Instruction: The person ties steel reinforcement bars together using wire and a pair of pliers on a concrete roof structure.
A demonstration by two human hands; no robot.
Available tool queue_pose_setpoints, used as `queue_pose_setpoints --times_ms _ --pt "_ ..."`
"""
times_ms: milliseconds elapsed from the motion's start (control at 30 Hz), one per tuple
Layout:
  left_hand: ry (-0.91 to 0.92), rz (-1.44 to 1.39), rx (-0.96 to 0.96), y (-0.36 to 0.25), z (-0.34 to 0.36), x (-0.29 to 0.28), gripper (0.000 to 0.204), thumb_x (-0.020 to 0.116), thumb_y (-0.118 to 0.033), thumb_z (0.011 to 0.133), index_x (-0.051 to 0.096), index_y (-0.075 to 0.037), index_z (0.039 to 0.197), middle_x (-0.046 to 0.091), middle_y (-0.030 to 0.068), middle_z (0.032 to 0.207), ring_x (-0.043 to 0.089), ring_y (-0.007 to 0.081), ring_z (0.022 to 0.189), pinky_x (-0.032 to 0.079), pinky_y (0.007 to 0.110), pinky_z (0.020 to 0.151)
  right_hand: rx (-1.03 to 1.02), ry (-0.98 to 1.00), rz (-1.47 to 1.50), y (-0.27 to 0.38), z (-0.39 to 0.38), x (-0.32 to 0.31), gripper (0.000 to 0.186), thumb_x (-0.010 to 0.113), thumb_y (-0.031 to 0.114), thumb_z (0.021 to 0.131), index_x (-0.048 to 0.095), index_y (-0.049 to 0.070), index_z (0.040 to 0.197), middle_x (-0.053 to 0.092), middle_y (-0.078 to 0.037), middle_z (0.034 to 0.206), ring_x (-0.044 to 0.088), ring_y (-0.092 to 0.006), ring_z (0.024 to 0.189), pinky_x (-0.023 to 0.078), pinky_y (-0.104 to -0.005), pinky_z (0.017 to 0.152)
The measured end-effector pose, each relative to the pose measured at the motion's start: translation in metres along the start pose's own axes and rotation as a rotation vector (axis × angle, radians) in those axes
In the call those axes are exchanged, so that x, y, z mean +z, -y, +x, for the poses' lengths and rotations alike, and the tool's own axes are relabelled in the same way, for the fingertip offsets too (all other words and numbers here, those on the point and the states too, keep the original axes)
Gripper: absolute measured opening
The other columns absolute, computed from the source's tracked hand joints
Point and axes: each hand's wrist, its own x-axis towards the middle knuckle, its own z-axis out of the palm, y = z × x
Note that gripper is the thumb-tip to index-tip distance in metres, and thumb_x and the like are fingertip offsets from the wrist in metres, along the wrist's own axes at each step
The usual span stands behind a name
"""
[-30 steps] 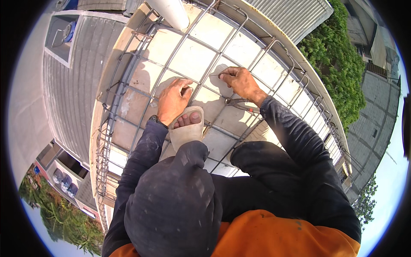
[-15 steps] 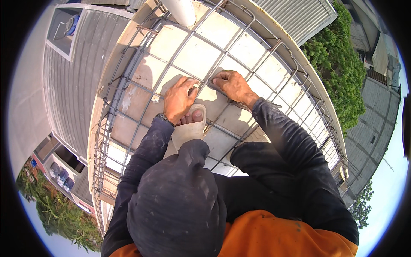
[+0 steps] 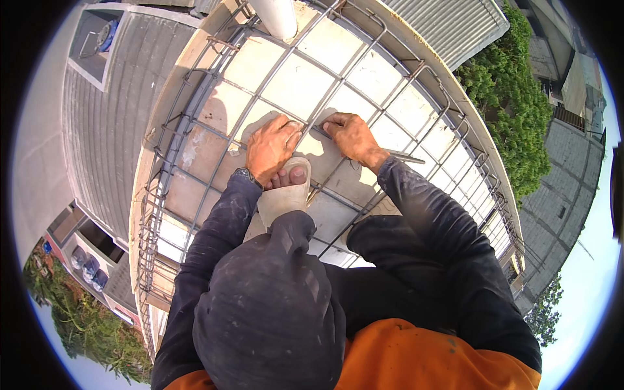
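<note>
My left hand (image 3: 272, 148) is closed over the steel bar grid (image 3: 309, 60), fingers curled at a bar beside my sandalled foot (image 3: 286, 195). What it pinches, if anything, is hidden. Just to its right, my right hand (image 3: 354, 138) has thumb and fingers pressed together close to the same bar crossing. Anything in that pinch is too small to make out. A thin grey metal rod end (image 3: 409, 158) sticks out beside my right wrist; I cannot tell whether the hand holds it. The grid lies above pale formwork boards (image 3: 296, 84).
A white pipe (image 3: 274, 19) rises through the boards at the far side. Bent bar ends line the curved form edge (image 3: 146, 169) on both sides. Beyond it are a grey wall (image 3: 120, 71), a corrugated roof (image 3: 448, 26) and a green tree (image 3: 500, 104) lower down.
My right hand has turned slightly and its wrist shifted a little left; more of the grey rod shows beside it. The left hand stays at nearly the same spot, its fingers drawn closer together.
</note>
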Motion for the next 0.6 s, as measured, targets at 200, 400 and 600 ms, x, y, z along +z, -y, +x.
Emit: queue_pose_setpoints --times_ms 200,400,600 --pt "-0.017 0.016 0.027 -0.001 0.0 -0.002 0.028 0.064 -0.025 0.101 0.075 -0.011 0.123 0.069 0.0095 0.114 0.07 0.0346 0.101 0.057 0.048 0.088 0.152 0.116 0.07 0.015 0.006 -0.012 0.032 0.066 0.021 0.104 0.075 -0.005 0.12 0.061 -0.004 0.078 0.055 -0.0122 0.055 0.05 -0.0287 0.044" --pt "-0.005 0.03 0.031 0.003 0.002 0.002 0.025 0.062 -0.024 0.104 0.073 -0.009 0.12 0.069 0.0098 0.112 0.071 0.0335 0.101 0.058 0.048 0.087 0.16 0.121 0.106 0.028 -0.003 -0.01 0.032 0.067 0.02 0.103 0.074 -0.006 0.119 0.06 -0.004 0.077 0.055 -0.0119 0.054 0.05 -0.028 0.044" --pt "-0.059 0.074 0.094 0.0 0.009 0.006 0.02 0.059 -0.023 0.106 0.067 -0.008 0.116 0.066 0.0104 0.111 0.072 0.0355 0.097 0.059 0.05 0.082 0.157 0.03 0.107 0.012 0.0 0.002 0.033 0.066 0.02 0.103 0.073 -0.007 0.12 0.066 -0.007 0.079 0.058 -0.0136 0.052 0.053 -0.0297 0.048"
